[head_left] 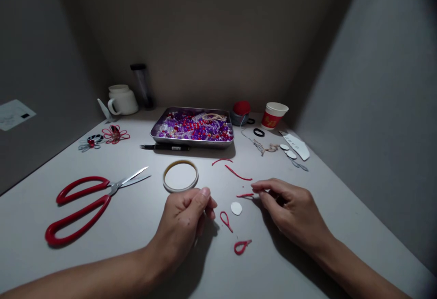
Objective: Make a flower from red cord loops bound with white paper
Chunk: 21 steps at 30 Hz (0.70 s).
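From my seat away from the scene, I see a pale table (129, 217) with two hands working at its near middle. The left hand (184, 212) is loosely curled, its thumb laid against the index finger; I see nothing in it, but cannot tell whether something small is pinched there. The right hand (297, 208) is half-folded, thumb and index tips close together at the end of a short red strand (245, 195); I cannot tell if they grip it.

On the left lie red-handled scissors (114, 187), blades parted. Far in the middle is a metal tray (191, 142) of beads, with a white pot (123, 100) to its left and a paper cup (273, 118) to its right. A tape roll (180, 162) sits just beyond the left hand, and a pen (170, 147) lies along the tray's near side. Far left I find a red flower (115, 134) and a grey flower (91, 143), both looking finished to me.

Between the hands, I judge things partway along: a thin red loop (228, 225) and a thicker red loop (246, 243) are formed, while the short strand and two longer red strands (238, 173) beyond it remain unlooped. Smallest, a white disc (236, 208) lies among them, nothing attached to it.
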Motion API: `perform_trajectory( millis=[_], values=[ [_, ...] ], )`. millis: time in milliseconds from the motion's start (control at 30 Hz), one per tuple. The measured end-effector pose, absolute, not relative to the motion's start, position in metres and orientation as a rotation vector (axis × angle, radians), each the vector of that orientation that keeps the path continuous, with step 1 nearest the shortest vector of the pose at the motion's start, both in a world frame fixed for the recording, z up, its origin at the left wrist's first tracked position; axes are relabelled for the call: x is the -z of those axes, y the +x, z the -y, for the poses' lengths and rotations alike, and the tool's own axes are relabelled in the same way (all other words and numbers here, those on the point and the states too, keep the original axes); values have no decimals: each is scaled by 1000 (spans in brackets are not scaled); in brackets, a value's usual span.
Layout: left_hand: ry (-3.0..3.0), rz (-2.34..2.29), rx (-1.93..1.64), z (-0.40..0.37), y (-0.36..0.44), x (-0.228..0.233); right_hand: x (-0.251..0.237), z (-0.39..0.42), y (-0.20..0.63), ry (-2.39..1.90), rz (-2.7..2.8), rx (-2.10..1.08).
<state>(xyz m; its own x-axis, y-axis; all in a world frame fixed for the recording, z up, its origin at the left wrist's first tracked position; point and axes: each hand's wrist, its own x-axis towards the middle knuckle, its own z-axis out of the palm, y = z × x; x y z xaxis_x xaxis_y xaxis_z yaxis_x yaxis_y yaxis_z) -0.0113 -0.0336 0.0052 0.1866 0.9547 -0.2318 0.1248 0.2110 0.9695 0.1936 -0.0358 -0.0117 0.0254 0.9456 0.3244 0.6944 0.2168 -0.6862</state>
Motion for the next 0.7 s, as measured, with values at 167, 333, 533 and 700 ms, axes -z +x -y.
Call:
perform_trajectory(
  millis=[167,333,533,700],
  values=[
    [1232,-1227,-844,32,-10,-3,3,34,199,-1665,1567,-364],
    [1286,-1197,-837,32,-10,1,-6,11,197,-1732,1912,-156],
    [1281,-1186,-862,33,-11,2,-3,-13,176,-1675,2182,-85],
    [1296,-1115,-847,30,-12,2,-5,10,160,-1591,2202,24]
  ],
)
